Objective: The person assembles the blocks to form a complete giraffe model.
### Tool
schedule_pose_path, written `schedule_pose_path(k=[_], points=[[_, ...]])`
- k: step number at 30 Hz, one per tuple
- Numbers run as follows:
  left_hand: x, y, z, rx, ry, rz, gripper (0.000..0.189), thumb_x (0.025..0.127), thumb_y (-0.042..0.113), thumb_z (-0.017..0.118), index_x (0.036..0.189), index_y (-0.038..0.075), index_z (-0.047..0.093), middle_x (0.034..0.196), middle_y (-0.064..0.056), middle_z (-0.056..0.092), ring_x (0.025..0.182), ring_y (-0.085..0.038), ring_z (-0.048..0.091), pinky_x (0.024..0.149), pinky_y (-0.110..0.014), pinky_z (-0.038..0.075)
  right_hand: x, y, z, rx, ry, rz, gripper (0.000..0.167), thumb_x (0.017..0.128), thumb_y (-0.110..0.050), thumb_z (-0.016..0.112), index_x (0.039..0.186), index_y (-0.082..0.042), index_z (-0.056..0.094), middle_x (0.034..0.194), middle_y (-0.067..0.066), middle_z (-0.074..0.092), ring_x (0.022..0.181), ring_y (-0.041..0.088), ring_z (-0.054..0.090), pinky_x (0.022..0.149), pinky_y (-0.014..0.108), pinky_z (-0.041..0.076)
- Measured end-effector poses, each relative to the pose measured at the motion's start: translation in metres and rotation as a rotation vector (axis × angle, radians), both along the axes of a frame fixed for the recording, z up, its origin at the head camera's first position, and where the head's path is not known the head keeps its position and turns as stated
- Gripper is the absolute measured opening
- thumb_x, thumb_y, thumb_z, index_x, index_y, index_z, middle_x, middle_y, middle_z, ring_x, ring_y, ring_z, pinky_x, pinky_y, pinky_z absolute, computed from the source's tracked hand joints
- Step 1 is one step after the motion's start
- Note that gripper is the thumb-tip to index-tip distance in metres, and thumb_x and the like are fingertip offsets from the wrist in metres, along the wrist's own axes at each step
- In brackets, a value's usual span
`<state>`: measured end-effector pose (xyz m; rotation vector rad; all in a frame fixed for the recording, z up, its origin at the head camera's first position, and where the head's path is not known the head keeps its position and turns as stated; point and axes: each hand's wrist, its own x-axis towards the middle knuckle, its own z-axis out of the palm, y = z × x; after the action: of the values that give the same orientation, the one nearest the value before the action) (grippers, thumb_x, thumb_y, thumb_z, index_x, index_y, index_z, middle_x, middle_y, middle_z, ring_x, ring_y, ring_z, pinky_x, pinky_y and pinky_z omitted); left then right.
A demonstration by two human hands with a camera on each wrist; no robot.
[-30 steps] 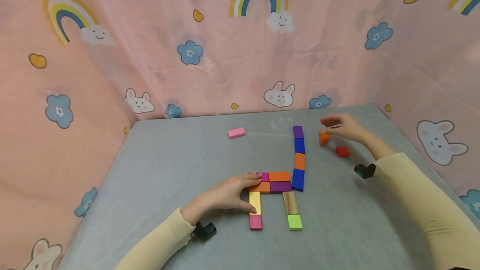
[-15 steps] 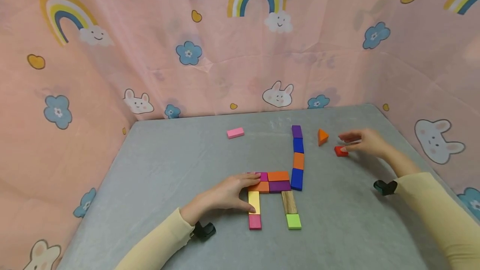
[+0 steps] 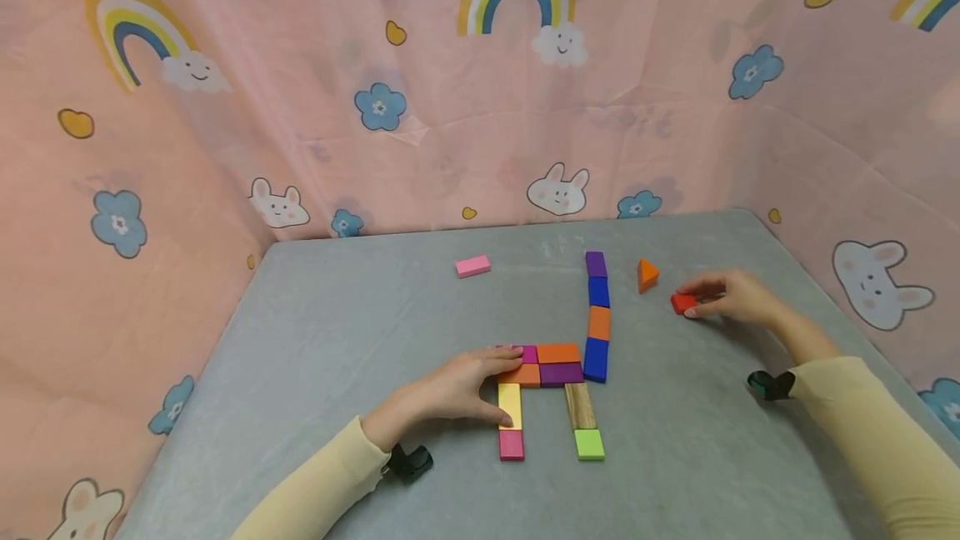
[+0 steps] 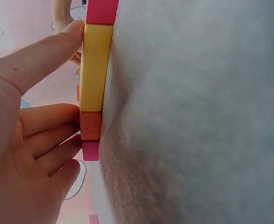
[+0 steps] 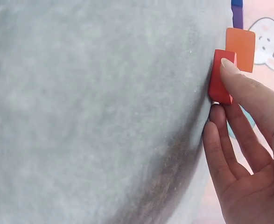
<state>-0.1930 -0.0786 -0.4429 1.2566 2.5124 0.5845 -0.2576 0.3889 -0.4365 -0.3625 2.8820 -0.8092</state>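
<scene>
With thumb and fingers, my right hand (image 3: 735, 298) pinches a small red block (image 3: 683, 303) on the tabletop. The right wrist view shows the thumb on the near face of that red block (image 5: 221, 77). My left hand (image 3: 457, 386) rests on the flat block figure, its thumb touching a yellow block (image 3: 509, 398) and its straight fingertips on the magenta block (image 3: 530, 353) and orange block (image 3: 528, 375). In the left wrist view the yellow block (image 4: 95, 67) lies under the thumb tip. An orange triangular block (image 3: 647, 275) stands just left of the red one.
The figure includes an orange block (image 3: 558, 353), a purple block (image 3: 561, 373), a wood-grain block (image 3: 580, 405), a green block (image 3: 589, 445) and a pinkish-red block (image 3: 512, 445). A blue block (image 3: 596, 359) begins a column running back. A pink block (image 3: 473, 266) lies alone behind.
My right hand has let go of the orange triangular block, moved right and toward me, and taken hold of the red block. The left hand has stayed in place.
</scene>
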Motion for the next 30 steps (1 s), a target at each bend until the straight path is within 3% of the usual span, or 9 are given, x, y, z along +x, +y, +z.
schedule_pose_path(k=[11, 16, 24, 30], points=[[-0.001, 0.000, -0.001, 0.003, -0.004, 0.000, 0.080, 0.078, 0.044, 0.075, 0.144, 0.012, 0.042, 0.153, 0.004, 0.033, 0.141, -0.016, 0.032, 0.113, -0.035, 0.031, 0.001, -0.002, 0.001, 0.016, -0.012, -0.010, 0.046, 0.078, -0.032, 0.078, 0.116, -0.008, 0.068, 0.114, 0.019, 0.066, 0.101, 0.030, 0.062, 0.079, 0.029, 0.048], [-0.001, 0.000, 0.000, 0.007, -0.004, -0.002, 0.080, 0.078, 0.044, 0.075, 0.144, 0.011, 0.042, 0.153, 0.003, 0.033, 0.141, -0.017, 0.032, 0.113, -0.035, 0.031, -0.004, -0.003, 0.013, 0.003, 0.015, 0.009, 0.047, 0.080, -0.032, 0.076, 0.117, -0.005, 0.067, 0.116, 0.022, 0.065, 0.102, 0.034, 0.061, 0.081, 0.038, 0.052], [-0.002, -0.001, 0.000, 0.004, 0.002, -0.005, 0.080, 0.079, 0.045, 0.074, 0.144, 0.012, 0.042, 0.153, 0.004, 0.033, 0.141, -0.017, 0.032, 0.113, -0.035, 0.032, -0.031, -0.017, 0.041, -0.040, 0.026, -0.045, 0.052, 0.085, -0.035, 0.071, 0.126, -0.005, 0.061, 0.120, 0.024, 0.062, 0.109, 0.039, 0.058, 0.084, 0.042, 0.053], [-0.002, -0.001, 0.000, 0.008, 0.013, -0.016, 0.079, 0.079, 0.044, 0.074, 0.143, 0.011, 0.042, 0.153, 0.002, 0.034, 0.141, -0.017, 0.032, 0.113, -0.036, 0.031, -0.057, -0.036, 0.042, -0.038, 0.007, -0.096, 0.054, 0.085, -0.038, 0.070, 0.127, -0.006, 0.060, 0.124, 0.025, 0.059, 0.113, 0.040, 0.055, 0.092, 0.054, 0.047]])
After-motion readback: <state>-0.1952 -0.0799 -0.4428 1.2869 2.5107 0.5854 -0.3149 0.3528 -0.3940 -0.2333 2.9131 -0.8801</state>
